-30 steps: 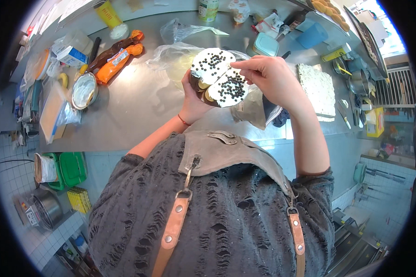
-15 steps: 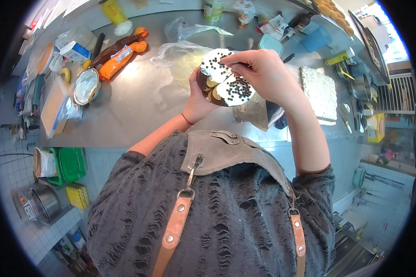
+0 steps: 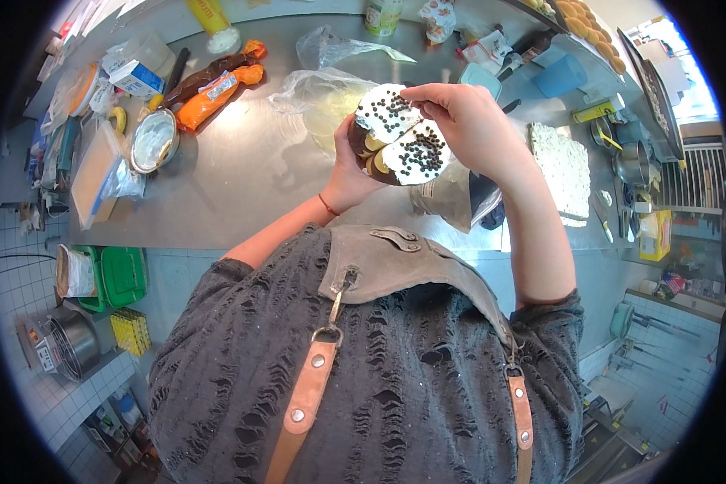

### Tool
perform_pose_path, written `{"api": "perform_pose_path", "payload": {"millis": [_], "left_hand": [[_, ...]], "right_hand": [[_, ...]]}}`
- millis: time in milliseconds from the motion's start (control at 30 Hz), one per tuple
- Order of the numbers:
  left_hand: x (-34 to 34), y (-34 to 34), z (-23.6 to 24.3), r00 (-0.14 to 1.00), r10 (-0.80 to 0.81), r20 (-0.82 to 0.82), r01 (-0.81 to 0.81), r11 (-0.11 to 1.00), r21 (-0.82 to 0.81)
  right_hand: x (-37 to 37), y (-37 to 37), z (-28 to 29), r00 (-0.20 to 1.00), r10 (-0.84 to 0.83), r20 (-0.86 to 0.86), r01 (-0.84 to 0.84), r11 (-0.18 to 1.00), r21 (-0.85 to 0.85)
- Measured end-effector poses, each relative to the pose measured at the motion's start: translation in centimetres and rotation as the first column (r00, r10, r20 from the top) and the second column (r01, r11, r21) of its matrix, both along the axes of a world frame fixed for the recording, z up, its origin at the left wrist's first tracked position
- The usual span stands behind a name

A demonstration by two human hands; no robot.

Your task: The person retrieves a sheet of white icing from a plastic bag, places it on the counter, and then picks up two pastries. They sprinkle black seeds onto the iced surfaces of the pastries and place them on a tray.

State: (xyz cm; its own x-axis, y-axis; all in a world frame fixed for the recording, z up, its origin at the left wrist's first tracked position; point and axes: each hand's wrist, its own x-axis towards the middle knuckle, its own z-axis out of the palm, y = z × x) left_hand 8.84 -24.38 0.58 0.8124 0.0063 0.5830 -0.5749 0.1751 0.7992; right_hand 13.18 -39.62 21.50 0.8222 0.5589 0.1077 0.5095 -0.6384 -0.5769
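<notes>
My left hand (image 3: 348,181) grips a cream-topped pastry (image 3: 412,158) from its left side and holds it above the steel table. White cream covers two rounded lobes, dotted with small dark chocolate balls; the sides are dark brown with yellowish layers. Over the pastry's far right edge, my right hand (image 3: 473,121) has thumb and fingers pinched together. Whatever sits between those fingertips is too small or hidden to make out. Beneath the right wrist stands an opened silvery bag (image 3: 444,202), its contents not visible. Behind the pastry lies a clear plastic bag (image 3: 315,101) with something pale yellow.
On the steel table's (image 3: 218,194) left are orange and brown piping bags (image 3: 210,97), a bowl of white cream (image 3: 152,141) and a carton (image 3: 137,79). To the right lie a white textured slab (image 3: 558,173) and a blue cup (image 3: 560,77). Bread rolls (image 3: 589,32) sit on a shelf.
My right hand's fingertips have shifted slightly right and up, from over the cream toward its far edge. More dark balls show on the cream. My left hand keeps its hold.
</notes>
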Motion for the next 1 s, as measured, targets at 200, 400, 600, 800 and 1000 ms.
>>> {"api": "perform_pose_path", "payload": {"millis": [200, 400, 600, 800, 1000], "left_hand": [[0.1, -0.1, -0.3, 1.000, -0.027, -0.014, 0.027, 0.999, -0.024], [0.2, -0.1, -0.9, 0.999, -0.027, -0.033, 0.026, 0.999, -0.041], [-0.3, 0.1, -1.1, 0.997, -0.069, -0.043, 0.067, 0.997, -0.040], [-0.3, 0.1, -0.6, 0.997, -0.074, 0.001, 0.074, 0.997, -0.027], [-0.5, 0.0, -0.2, 0.998, -0.065, 0.011, 0.065, 0.998, -0.021]], "right_hand": [[0.2, -0.2, -0.5, 0.999, 0.030, 0.034, -0.030, 1.000, -0.004], [0.2, 0.1, -0.6, 0.991, 0.027, 0.134, -0.027, 1.000, 0.000], [-0.7, 1.0, -0.3, 0.897, -0.039, 0.441, 0.097, 0.989, -0.110], [-0.2, 1.7, 0.1, 0.991, 0.051, 0.122, -0.067, 0.990, 0.125], [-0.4, 1.7, -0.1, 0.995, 0.097, 0.010, -0.097, 0.983, 0.157]]}}
